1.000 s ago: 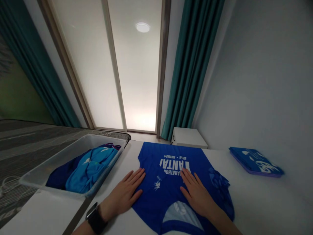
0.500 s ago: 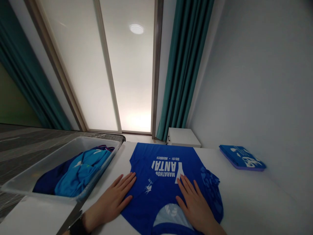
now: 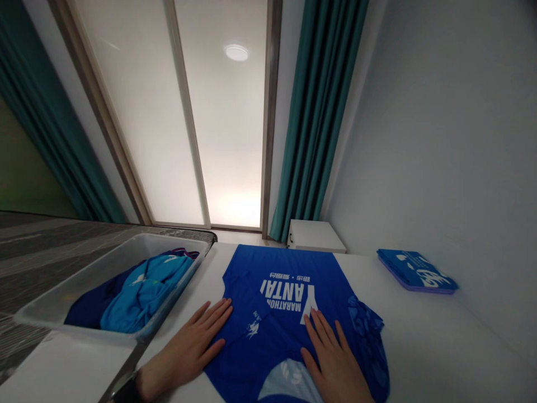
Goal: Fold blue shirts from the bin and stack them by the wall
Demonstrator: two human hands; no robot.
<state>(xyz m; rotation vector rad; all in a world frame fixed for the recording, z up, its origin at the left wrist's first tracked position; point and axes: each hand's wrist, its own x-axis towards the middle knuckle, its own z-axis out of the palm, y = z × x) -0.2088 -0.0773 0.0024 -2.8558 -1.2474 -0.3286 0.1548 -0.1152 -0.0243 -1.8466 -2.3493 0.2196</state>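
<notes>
A blue marathon T-shirt point(image 3: 289, 291) with white lettering lies spread on the white table point(image 3: 432, 341). My left hand point(image 3: 188, 350) rests flat, fingers stretched, on the shirt's left edge. My right hand point(image 3: 333, 361) lies flat with fingers spread on the shirt's middle, below the lettering. Neither hand holds anything. A bunched sleeve shows at the shirt's right side.
A clear plastic bin point(image 3: 84, 285) with blue garments stands at the left, overhanging the table. A folded blue stack point(image 3: 415, 270) lies at the far right by the wall. A small white cabinet point(image 3: 316, 239), teal curtains and a frosted sliding door stand behind.
Both hands have slid a little toward me over the shirt while staying flat. The view has shifted slightly.
</notes>
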